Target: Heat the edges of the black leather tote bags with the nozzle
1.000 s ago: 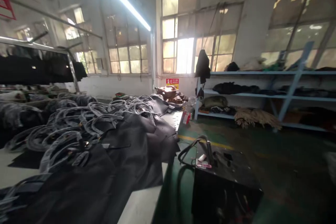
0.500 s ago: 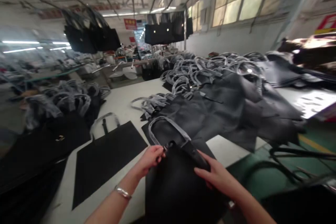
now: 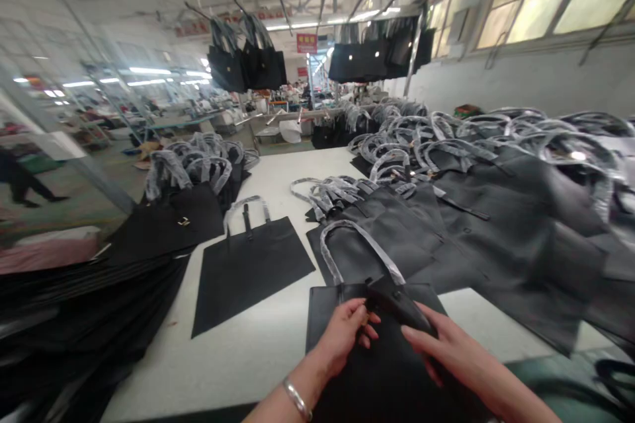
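Note:
A flat black bag panel (image 3: 347, 370) lies at the near edge of the white table (image 3: 278, 178), its plastic-wrapped handle (image 3: 360, 248) arching away from me. My left hand (image 3: 344, 334), with a silver bracelet at the wrist, pinches the black strap tab (image 3: 397, 304) at the panel's top edge. My right hand (image 3: 446, 347) rests on the same strap from the right, fingers stretched along it.
Another black panel (image 3: 251, 268) lies flat to the left. Stacks of black panels with wrapped handles (image 3: 496, 211) cover the right side, more sit at the left (image 3: 183, 205). Finished bags (image 3: 248, 66) hang overhead. A person walks at far left (image 3: 20, 178).
The view swung from the windows and shelves round to the table. Both hands came into view on the bag panel, and the left hand's pinch has shifted right onto the strap tab.

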Action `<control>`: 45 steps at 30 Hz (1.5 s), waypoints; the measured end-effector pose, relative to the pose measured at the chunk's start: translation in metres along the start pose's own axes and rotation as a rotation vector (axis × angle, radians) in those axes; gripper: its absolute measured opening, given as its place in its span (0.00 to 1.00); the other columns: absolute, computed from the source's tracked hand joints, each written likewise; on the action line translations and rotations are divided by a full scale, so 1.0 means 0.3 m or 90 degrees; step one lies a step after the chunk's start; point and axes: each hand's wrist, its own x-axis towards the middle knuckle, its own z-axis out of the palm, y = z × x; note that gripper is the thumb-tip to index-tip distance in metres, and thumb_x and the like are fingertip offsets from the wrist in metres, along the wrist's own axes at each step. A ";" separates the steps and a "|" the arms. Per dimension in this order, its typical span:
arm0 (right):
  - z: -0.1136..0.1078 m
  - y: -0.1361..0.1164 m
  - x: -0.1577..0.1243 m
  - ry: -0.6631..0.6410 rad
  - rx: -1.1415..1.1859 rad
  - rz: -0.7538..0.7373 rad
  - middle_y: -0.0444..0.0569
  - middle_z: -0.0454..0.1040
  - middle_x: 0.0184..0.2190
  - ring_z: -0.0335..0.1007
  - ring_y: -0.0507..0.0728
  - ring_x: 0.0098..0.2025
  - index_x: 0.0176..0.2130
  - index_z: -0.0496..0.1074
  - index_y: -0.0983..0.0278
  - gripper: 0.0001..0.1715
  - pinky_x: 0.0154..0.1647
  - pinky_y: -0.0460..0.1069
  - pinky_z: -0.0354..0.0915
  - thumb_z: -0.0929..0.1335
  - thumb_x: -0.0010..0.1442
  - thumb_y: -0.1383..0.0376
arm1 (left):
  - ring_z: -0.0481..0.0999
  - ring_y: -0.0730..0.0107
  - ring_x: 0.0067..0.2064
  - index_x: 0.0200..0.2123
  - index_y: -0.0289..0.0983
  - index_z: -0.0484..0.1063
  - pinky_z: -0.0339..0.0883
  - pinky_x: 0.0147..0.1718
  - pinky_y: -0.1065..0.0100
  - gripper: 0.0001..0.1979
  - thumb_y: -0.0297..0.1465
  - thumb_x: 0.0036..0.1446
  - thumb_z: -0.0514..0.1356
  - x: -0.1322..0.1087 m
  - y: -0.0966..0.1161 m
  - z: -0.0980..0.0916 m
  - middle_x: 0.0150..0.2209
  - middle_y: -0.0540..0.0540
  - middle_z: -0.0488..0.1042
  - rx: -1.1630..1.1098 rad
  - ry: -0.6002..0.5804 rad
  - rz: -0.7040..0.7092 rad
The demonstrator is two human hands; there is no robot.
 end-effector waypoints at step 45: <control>0.009 -0.008 -0.048 0.015 -0.076 0.083 0.39 0.68 0.19 0.67 0.53 0.21 0.66 0.46 0.60 0.44 0.21 0.44 0.64 0.65 0.60 0.50 | 0.67 0.59 0.51 0.44 0.38 0.73 0.63 0.53 0.55 0.12 0.24 0.58 0.55 -0.188 -0.074 -0.136 0.48 0.43 0.71 0.740 0.191 0.304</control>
